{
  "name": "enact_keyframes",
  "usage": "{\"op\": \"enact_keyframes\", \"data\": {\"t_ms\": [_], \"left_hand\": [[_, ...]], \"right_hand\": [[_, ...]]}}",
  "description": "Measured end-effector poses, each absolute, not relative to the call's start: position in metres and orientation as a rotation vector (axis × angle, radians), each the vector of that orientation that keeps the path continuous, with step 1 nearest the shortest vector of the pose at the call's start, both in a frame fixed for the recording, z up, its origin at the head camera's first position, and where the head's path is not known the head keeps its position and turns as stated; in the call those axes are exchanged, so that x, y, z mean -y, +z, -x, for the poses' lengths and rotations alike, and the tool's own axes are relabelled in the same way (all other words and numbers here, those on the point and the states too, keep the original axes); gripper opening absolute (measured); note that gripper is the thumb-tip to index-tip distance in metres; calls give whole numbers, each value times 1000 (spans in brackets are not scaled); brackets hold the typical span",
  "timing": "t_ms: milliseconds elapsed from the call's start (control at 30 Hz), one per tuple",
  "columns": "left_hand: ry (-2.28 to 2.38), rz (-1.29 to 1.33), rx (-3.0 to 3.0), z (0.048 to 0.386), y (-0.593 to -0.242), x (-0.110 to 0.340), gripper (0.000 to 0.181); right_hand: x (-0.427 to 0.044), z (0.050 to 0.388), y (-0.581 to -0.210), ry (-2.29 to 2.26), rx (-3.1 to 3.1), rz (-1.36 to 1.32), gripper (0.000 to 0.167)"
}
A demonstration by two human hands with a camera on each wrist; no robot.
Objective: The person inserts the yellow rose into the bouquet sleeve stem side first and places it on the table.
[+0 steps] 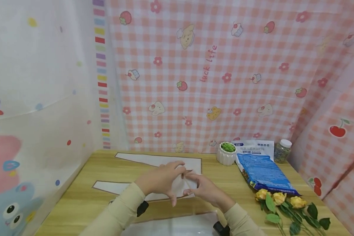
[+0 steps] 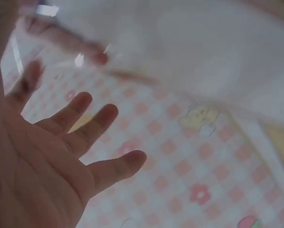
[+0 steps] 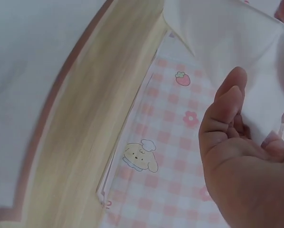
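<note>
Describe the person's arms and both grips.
The left sleeve and right sleeve are long, plain and pale cream-yellow, reaching the wrists. A black unit sits at the left wrist and another at the right. The left grip and right grip are bare; no glove shows on either.

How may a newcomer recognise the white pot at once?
On the wooden table, toward the back, find the blue-and-white bag. The white pot stands just left of it. Unlike the lidded jar to the right, it has ribbed sides and greenery.
</note>
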State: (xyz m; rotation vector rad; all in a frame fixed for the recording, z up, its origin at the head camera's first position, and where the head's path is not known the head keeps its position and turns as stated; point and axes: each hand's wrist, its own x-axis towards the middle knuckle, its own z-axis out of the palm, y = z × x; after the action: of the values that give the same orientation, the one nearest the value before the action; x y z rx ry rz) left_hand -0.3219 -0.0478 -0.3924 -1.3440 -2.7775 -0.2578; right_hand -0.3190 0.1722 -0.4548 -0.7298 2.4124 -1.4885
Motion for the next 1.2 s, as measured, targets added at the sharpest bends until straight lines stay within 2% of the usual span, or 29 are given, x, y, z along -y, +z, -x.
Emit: {"op": "enact_keyframes", "data": {"t_ms": [133, 400, 633, 867, 1200], "left_hand": [[-397, 1367, 2779, 320, -408, 47, 98], [-382, 1292, 2775, 321, -426, 48, 75], [-295, 1206, 2772, 323, -423, 53, 78], [-250, 1163, 2815, 327, -422, 58, 79], [-247, 1164, 2816, 329, -421, 62, 80]], "right_hand": [[-173, 319, -455, -1536, -2380, 720, 69], [-175, 319, -457, -1506, -2389, 749, 56], [-187, 310, -443, -1578, -2359, 668, 46], [-235, 299, -425, -1536, -2478, 626, 45], [-336, 276, -407, -1433, -2694, 158, 52]]}}
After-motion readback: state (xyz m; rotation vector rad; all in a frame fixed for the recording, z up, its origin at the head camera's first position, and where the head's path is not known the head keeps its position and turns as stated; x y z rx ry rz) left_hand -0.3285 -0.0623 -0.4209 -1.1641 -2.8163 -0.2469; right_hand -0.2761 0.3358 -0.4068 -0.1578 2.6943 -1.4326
